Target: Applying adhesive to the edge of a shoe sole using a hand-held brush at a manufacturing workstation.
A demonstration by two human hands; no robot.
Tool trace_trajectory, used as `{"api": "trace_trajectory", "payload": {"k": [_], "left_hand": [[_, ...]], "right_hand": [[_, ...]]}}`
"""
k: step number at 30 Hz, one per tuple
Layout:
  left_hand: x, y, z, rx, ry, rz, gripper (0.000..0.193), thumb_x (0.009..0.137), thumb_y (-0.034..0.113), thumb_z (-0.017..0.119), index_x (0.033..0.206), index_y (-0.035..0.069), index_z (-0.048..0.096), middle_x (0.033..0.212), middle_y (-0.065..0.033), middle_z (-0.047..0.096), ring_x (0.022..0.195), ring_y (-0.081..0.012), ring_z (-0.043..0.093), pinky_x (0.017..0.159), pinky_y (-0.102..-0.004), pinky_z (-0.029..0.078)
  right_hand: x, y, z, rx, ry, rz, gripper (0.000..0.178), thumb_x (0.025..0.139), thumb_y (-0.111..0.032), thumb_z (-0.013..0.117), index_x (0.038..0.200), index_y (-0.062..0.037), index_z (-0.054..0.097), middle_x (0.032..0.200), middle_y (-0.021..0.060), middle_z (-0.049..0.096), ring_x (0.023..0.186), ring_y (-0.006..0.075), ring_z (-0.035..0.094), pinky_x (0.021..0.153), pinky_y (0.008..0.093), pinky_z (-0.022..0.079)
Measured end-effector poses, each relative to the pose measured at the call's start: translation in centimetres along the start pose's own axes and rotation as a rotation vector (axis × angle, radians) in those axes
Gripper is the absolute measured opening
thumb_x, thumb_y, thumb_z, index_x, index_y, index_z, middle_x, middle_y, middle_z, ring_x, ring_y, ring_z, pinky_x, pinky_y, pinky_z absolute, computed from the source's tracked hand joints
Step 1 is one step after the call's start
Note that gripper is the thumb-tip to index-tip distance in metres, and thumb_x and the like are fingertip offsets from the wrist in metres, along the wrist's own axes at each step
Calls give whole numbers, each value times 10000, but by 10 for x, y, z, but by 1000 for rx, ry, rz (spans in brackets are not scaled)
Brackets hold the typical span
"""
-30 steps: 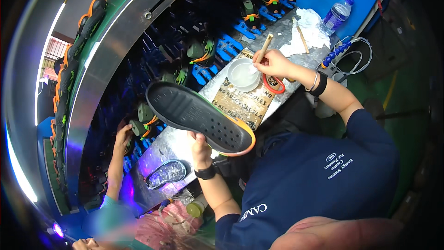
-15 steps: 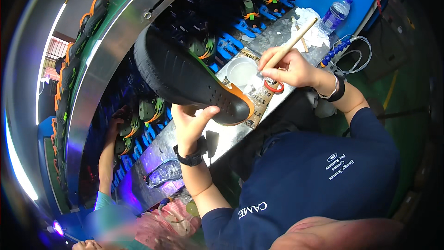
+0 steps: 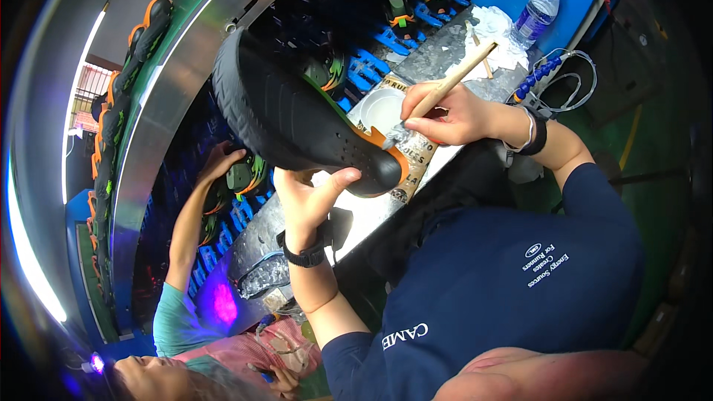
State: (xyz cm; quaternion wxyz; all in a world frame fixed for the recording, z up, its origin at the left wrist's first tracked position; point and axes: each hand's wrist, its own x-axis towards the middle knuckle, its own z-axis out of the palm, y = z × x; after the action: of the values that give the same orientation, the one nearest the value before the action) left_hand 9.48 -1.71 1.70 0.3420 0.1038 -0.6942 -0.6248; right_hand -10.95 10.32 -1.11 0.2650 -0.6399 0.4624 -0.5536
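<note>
A black shoe sole [image 3: 290, 115] with an orange and green edge is tilted up in my left hand [image 3: 306, 197]. My thumb lies along its lower side and the fingers pass behind it, partly hidden. My right hand [image 3: 449, 113] pinches a wooden-handled brush [image 3: 462, 76] like a pen. Its pale bristles are at the orange rim near the sole's narrower end, seemingly touching it. Just behind the bristles, a round white bowl [image 3: 382, 108] stands on printed brown paper [image 3: 416, 150] on the bench.
Crumpled white tissue [image 3: 499, 33] and a water bottle [image 3: 538, 16] stand at the bench's far right, near a coiled blue hose [image 3: 536, 78]. Blue racks [image 3: 364, 70] carry shoe parts behind the bench. A co-worker's arm [image 3: 189, 226] reaches toward them at left.
The brush has moved down and left from the bowl area to the sole's rim. The sole shifted slightly. At left, the co-worker leaned further into view.
</note>
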Motion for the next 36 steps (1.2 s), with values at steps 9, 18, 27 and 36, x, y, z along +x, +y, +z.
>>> {"api": "trace_trajectory", "payload": {"k": [9, 18, 27, 36], "left_hand": [[-4, 1, 2, 302, 5, 221, 477, 579, 71, 756, 978, -38, 517, 896, -82, 580, 803, -159, 558, 763, -286, 437], [-4, 2, 15, 256, 103, 269, 438, 554, 96, 776, 912, -22, 552, 828, -71, 597, 755, -151, 565, 702, -260, 445], [2, -16, 0, -6, -6, -46, 528, 612, 104, 747, 1031, -17, 451, 938, -92, 553, 849, -167, 545, 770, -282, 436], [8, -29, -2, -79, 9, -98, 573, 627, 158, 744, 1072, -12, 424, 974, -92, 538, 898, -168, 525, 804, -292, 417]], "right_hand": [[-18, -2, 2, 19, 26, 40, 70, 747, -43, 558, 806, -11, 541, 669, 15, 510, 503, 45, 399, 452, 184, 317], [-24, 4, 6, 144, 117, 63, 56, 756, -40, 564, 788, -6, 534, 672, 9, 515, 568, 31, 460, 478, 168, 343], [-14, 13, -4, -2, 98, -34, 67, 737, -24, 560, 795, -2, 536, 645, 18, 512, 534, 32, 455, 456, 177, 338], [-15, 1, 0, -83, -35, -49, 45, 703, 21, 559, 734, -9, 543, 729, 74, 546, 516, 105, 452, 443, 217, 343]]}}
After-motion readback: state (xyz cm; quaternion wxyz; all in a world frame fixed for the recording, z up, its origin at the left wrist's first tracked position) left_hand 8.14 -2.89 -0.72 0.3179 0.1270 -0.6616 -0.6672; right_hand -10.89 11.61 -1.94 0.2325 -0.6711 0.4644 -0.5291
